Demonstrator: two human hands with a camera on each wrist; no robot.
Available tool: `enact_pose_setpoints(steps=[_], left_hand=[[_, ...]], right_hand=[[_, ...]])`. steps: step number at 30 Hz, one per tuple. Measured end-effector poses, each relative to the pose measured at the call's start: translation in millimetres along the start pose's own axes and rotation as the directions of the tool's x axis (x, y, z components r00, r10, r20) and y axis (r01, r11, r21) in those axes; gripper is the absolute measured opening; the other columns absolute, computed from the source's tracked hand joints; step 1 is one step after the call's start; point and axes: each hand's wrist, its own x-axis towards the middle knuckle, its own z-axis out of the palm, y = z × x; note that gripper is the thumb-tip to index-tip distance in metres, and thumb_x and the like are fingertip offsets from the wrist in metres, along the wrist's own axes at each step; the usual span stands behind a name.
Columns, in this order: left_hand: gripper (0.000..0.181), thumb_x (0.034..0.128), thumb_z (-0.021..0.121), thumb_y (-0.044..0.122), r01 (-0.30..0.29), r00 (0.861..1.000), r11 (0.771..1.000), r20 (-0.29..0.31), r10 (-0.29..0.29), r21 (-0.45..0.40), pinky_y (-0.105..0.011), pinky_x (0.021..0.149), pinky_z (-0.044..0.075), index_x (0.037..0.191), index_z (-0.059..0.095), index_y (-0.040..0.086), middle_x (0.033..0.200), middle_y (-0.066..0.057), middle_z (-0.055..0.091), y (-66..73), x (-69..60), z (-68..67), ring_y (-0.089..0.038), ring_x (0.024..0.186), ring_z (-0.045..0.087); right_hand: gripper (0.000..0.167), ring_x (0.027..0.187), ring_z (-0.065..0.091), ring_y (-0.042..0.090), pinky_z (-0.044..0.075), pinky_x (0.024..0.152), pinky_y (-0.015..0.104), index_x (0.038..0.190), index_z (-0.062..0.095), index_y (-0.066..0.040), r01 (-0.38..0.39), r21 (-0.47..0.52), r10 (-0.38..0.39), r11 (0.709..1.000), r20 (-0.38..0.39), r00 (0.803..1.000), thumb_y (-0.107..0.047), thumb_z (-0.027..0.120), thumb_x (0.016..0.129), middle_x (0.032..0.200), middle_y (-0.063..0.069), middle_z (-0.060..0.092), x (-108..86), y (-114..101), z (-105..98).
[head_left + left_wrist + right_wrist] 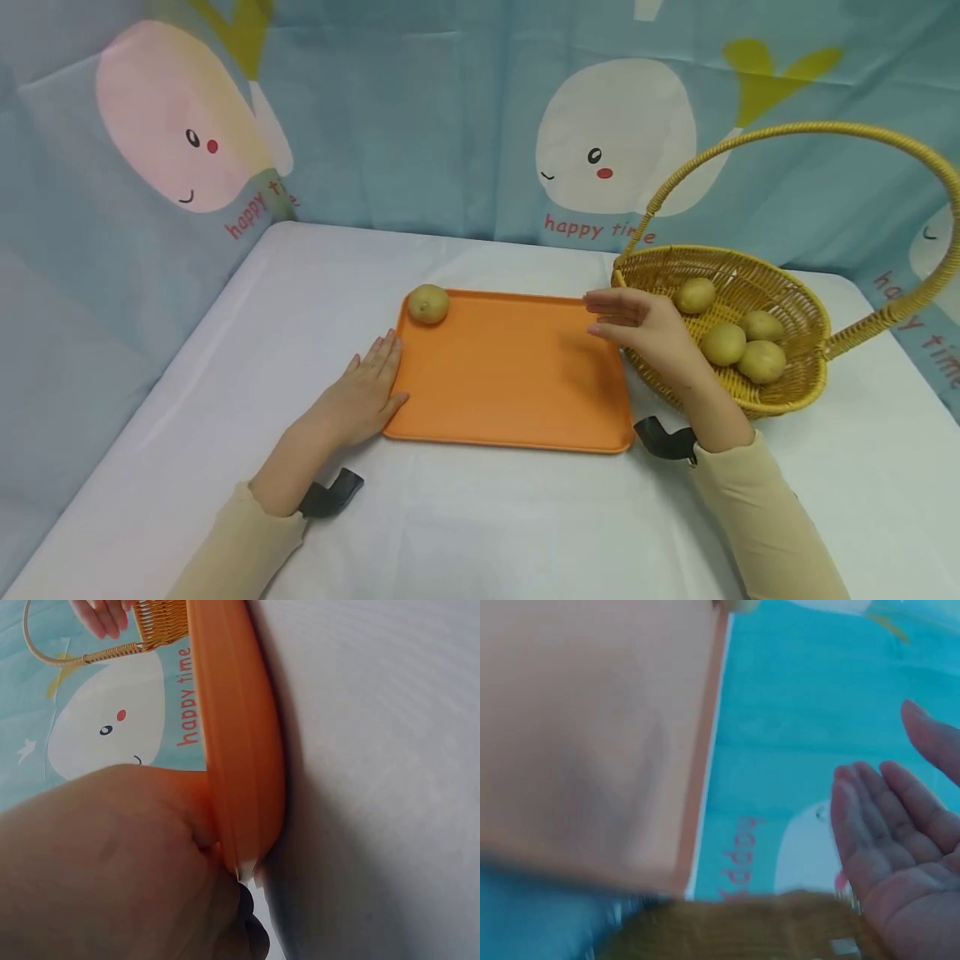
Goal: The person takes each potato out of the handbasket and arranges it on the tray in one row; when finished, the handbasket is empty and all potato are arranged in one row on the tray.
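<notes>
An orange tray (510,375) lies flat on the table, with one yellowish potato (428,305) in its far left corner. My left hand (363,396) rests at the tray's left edge, fingers straight along the rim and thumb over the inner side. In the left wrist view, that hand meets the tray's rim (240,735). My right hand (648,329) hovers over the tray's right side beside the basket, its fingers extended and holding nothing. The right wrist view shows its bare palm (915,877). Several potatoes (723,344) lie in the woven basket (813,333).
The basket's tall arched handle (810,129) rises at the right, near my right forearm. A white cloth (480,525) covers the table. Behind it hangs a light blue printed curtain (420,125). Dark wrist straps (663,440) sit on both arms.
</notes>
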Motion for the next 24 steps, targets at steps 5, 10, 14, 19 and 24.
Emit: enact_pose_setpoints(steps=[5,10,14,19,24], left_hand=[[0.070,0.0981,0.048,0.025,0.000,1.000,1.000,0.001,0.000,0.004,-0.058,0.109,0.015,0.145,0.013,-0.012,0.153,-0.026,0.007,-0.7,-1.3,0.0,-0.040,0.141,0.009],[0.069,0.0988,0.047,0.025,-0.009,1.000,1.000,-0.002,0.009,0.014,-0.058,0.109,0.015,0.145,0.013,-0.012,0.153,-0.026,0.007,-1.6,-0.2,0.0,-0.040,0.140,0.009],[0.069,0.0986,0.047,0.025,-0.009,1.000,1.000,-0.007,0.009,0.016,-0.059,0.108,0.015,0.145,0.013,-0.012,0.153,-0.027,0.008,-2.2,0.0,0.7,-0.041,0.140,0.010],[0.070,0.0980,0.049,0.025,-0.017,1.000,1.000,-0.014,0.017,0.011,-0.060,0.108,0.016,0.145,0.014,-0.013,0.153,-0.028,0.009,-1.5,0.4,0.7,-0.042,0.140,0.010],[0.069,0.0980,0.049,0.024,-0.025,1.000,1.000,-0.017,0.026,0.014,-0.060,0.108,0.016,0.144,0.014,-0.014,0.152,-0.028,0.009,-1.3,0.4,0.1,-0.042,0.140,0.011]], right_hand=[[0.044,0.097,0.064,0.005,0.051,0.081,0.020,0.123,0.057,0.008,0.024,-0.030,-0.026,0.999,-0.056,0.998,-0.008,0.071,0.085,0.113,0.000,0.066,-15.0,-1,-23],[0.041,0.096,0.064,0.003,0.050,0.079,0.016,0.123,0.059,0.004,-0.018,-0.065,0.008,0.998,-0.150,0.989,-0.008,0.070,0.085,0.110,-0.008,0.066,-30.2,4,-51],[0.042,0.096,0.062,-0.001,0.048,0.078,0.013,0.123,0.059,0.001,-0.084,-0.142,0.050,0.986,-0.228,0.972,-0.012,0.070,0.086,0.108,-0.015,0.065,-40.9,11,-73],[0.039,0.098,0.059,-0.003,0.045,0.079,0.009,0.122,0.059,0.002,-0.100,-0.180,0.047,0.979,-0.277,0.960,-0.007,0.069,0.086,0.106,-0.020,0.065,-52.8,25,-99],[0.043,0.098,0.056,-0.007,0.042,0.078,0.006,0.126,0.058,-0.003,-0.185,-0.188,0.124,0.965,-0.294,0.948,-0.016,0.070,0.087,0.104,-0.025,0.062,-60.7,37,-118]])
